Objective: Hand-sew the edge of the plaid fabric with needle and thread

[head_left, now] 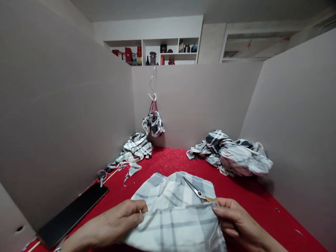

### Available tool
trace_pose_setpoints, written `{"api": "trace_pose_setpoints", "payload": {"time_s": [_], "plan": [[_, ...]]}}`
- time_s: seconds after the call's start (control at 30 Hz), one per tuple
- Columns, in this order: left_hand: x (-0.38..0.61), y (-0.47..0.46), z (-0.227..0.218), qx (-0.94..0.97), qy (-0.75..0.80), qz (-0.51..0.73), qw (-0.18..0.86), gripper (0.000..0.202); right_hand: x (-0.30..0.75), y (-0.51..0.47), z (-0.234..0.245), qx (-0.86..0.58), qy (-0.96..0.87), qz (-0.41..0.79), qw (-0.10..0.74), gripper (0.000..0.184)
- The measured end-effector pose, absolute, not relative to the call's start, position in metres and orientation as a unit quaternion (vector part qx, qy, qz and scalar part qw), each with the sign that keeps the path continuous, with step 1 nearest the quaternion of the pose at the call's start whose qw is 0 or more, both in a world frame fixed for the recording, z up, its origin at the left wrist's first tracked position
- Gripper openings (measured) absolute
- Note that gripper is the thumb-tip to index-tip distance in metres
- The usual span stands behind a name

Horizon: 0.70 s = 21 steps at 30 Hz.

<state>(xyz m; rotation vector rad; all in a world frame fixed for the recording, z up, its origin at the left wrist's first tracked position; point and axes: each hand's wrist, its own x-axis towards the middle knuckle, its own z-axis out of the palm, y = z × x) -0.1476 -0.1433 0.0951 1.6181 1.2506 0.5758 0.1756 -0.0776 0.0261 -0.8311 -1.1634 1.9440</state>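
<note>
A grey-and-white checked cloth (172, 206) lies on the red table top in front of me. My left hand (115, 220) pinches its left edge with closed fingers. My right hand (236, 220) grips the cloth's right edge and also holds a pair of scissors (195, 190), whose blades lie over the cloth pointing up and left.
The red table (252, 196) is walled by grey partition boards. A black phone (73, 213) and a key (102, 175) lie at left. Checked cloth piles sit at back left (136, 148) and back right (233, 154). A cloth bundle (153, 124) hangs from a hook.
</note>
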Motion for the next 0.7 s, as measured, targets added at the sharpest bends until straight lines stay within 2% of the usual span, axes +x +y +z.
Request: {"api": "trace_pose_setpoints", "payload": {"time_s": [0.1,0.2,0.3,0.4,0.5,0.57,0.7], "plan": [[-0.150,-0.155,0.101,0.717,0.543,0.170,0.404,0.022,0.177,-0.079,0.027,-0.348,-0.487,0.724,0.343,0.026],[-0.150,-0.157,0.084,0.726,0.602,0.094,0.320,0.027,0.174,-0.081,0.027,-0.374,-0.500,0.708,0.330,0.031],[-0.152,-0.149,0.068,0.726,0.575,0.048,0.373,0.034,0.170,-0.083,0.026,-0.389,-0.493,0.708,0.323,0.031],[-0.153,-0.141,0.061,0.706,0.534,0.098,0.455,0.036,0.169,-0.085,0.024,-0.394,-0.487,0.708,0.326,0.031],[-0.155,-0.135,0.052,0.637,0.502,0.210,0.546,0.031,0.171,-0.085,0.018,-0.405,-0.483,0.706,0.324,0.032],[-0.157,-0.132,0.039,0.563,0.493,0.283,0.600,0.037,0.172,-0.085,0.013,-0.433,-0.487,0.683,0.329,0.033],[-0.161,-0.127,0.017,0.541,0.531,0.341,0.556,0.038,0.171,-0.087,0.007,-0.498,-0.534,0.592,0.342,0.036]]}}
